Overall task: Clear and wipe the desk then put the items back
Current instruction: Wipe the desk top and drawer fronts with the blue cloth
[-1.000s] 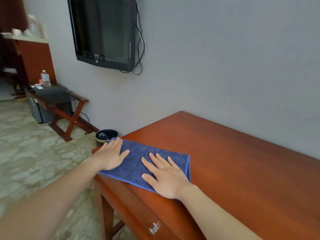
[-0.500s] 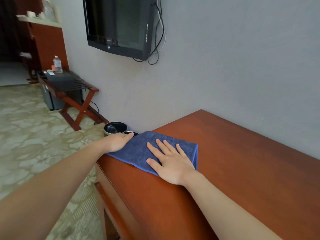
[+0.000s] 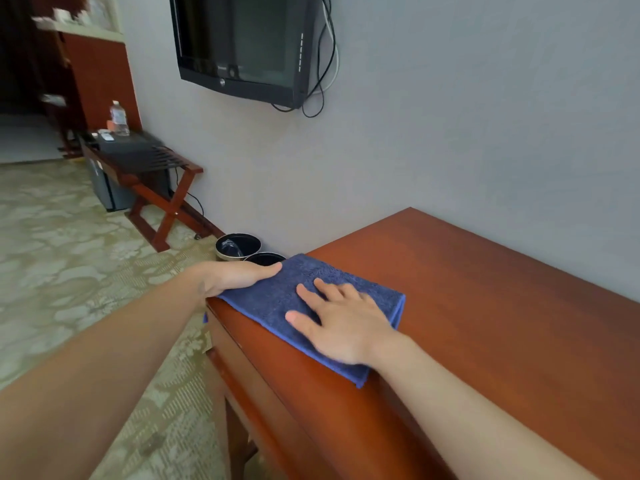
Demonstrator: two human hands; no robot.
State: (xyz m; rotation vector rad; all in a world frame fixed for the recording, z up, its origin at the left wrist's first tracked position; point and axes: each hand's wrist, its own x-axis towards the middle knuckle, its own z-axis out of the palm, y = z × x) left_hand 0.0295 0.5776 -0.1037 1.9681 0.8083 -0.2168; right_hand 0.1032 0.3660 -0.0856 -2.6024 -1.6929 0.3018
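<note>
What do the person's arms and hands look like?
The left forearm and right forearm are bare to the frame edge, no sleeves showing. The left hand and right hand carry no gloves, rings, watch or bands. A small dark mark sits near the left wrist.

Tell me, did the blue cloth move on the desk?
Yes. The blue cloth slid back from the front edge of the desk toward the wall, keeping to the left end.
</note>
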